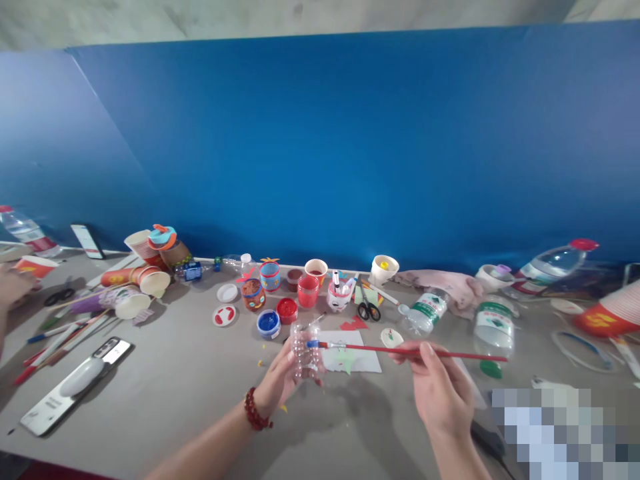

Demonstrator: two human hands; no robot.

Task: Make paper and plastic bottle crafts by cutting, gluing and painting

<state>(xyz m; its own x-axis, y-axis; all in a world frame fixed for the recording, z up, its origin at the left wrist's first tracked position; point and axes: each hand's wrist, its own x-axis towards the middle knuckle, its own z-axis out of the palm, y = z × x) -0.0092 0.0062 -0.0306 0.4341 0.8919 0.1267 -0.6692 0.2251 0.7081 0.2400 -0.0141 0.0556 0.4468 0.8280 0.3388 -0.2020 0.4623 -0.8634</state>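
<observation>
My left hand (281, 379), with a dark red bead bracelet at the wrist, is closed around a clear ridged plastic bottle piece (306, 360). Between the fingers of my right hand (440, 387) is a long red-handled paintbrush (380, 349), pointing left. Blue paint coats its bristles, which overlap the clear plastic; whether they press on it I cannot tell. Just beyond my left hand stand an open jar of blue paint (269, 323) and an open jar of red paint (287, 310). Partly behind the plastic lies a white paper sheet (367, 353).
Black scissors (369, 311), a pen cup (339, 297) and decorated cups (253, 295) line the back. Green-labelled bottles (494, 327) lie at right. A phone (75, 387) and paper cups (155, 281) are at left. Another person's hand (13, 287) shows at the left edge.
</observation>
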